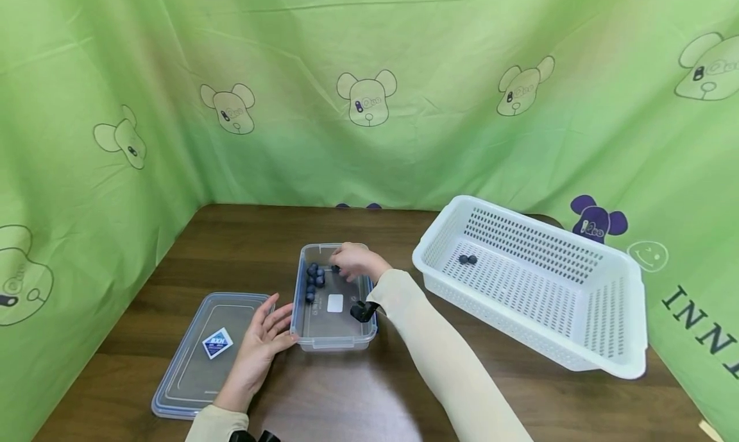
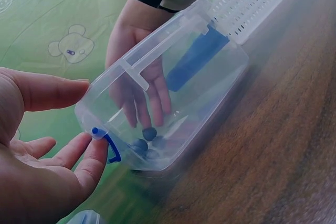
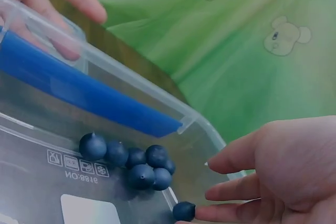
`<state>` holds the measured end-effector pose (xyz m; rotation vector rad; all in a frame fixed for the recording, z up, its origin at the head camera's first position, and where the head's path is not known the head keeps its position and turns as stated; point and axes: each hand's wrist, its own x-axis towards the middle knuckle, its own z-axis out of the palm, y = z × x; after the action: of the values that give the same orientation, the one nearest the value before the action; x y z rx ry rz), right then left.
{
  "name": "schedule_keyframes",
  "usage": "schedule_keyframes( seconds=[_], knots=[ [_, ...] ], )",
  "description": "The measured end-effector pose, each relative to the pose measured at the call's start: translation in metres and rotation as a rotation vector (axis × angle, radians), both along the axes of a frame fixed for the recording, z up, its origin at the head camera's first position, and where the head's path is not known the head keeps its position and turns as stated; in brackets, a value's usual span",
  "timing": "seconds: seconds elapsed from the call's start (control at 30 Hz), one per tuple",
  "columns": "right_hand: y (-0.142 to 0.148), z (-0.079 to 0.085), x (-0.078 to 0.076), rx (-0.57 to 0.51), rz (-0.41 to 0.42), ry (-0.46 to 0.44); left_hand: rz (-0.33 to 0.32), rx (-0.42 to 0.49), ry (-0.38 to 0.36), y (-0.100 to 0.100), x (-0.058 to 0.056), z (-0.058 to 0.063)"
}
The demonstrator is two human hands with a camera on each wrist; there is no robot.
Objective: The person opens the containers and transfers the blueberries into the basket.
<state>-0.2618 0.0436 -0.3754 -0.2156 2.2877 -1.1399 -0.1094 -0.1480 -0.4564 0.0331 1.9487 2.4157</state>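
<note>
A clear plastic container [image 1: 333, 343] with blue side latches stands uncovered on the table. Several dark blue, blueberry-like balls [image 3: 142, 177] with small pointed tips lie along one side of its floor. My right hand [image 1: 358, 261] reaches down inside the far part of the container. In the right wrist view, one ball [image 3: 184, 211] touches a fingertip of this hand, while the thumb stands apart from it. At the container's left side, my left hand [image 1: 262, 346] rests its thumb and extended fingertips against the rim and a blue latch [image 2: 113, 148].
Left of the container, its blue-edged lid [image 1: 190, 378] lies flat, with a blue and white label on top. A white perforated basket [image 1: 537, 294] stands at the right, two dark blue balls [image 1: 468, 260] inside. Green printed cloth [image 1: 300, 153] hangs behind the table.
</note>
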Motion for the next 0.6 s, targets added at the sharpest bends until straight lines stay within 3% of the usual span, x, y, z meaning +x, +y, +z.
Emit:
schedule_keyframes(
  seconds=[0.03, 0.1, 0.27, 0.33, 0.4, 0.47, 0.6],
  knots=[
    [-0.001, -0.001, 0.000, 0.019, 0.010, 0.015, 0.000, 0.000, -0.003, 0.000, 0.000, 0.000],
    [-0.001, -0.033, -0.024, 0.026, 0.032, 0.016, 0.002, 0.001, -0.007, 0.000, 0.000, 0.000],
    [-0.005, -0.149, -0.104, 0.010, 0.034, 0.033, 0.002, 0.003, -0.002, 0.001, 0.000, 0.000],
    [-0.009, -0.171, -0.115, 0.004, 0.010, 0.050, -0.001, 0.002, 0.007, 0.001, 0.000, 0.000],
    [-0.012, -0.177, -0.118, -0.001, -0.011, 0.044, -0.005, 0.001, 0.014, 0.001, -0.001, -0.001],
    [-0.012, -0.171, -0.112, -0.044, -0.011, 0.014, -0.005, 0.000, 0.013, 0.001, -0.001, -0.001],
    [-0.012, -0.118, -0.070, -0.071, -0.038, -0.024, -0.001, -0.004, 0.002, 0.000, -0.001, -0.002]
  ],
)
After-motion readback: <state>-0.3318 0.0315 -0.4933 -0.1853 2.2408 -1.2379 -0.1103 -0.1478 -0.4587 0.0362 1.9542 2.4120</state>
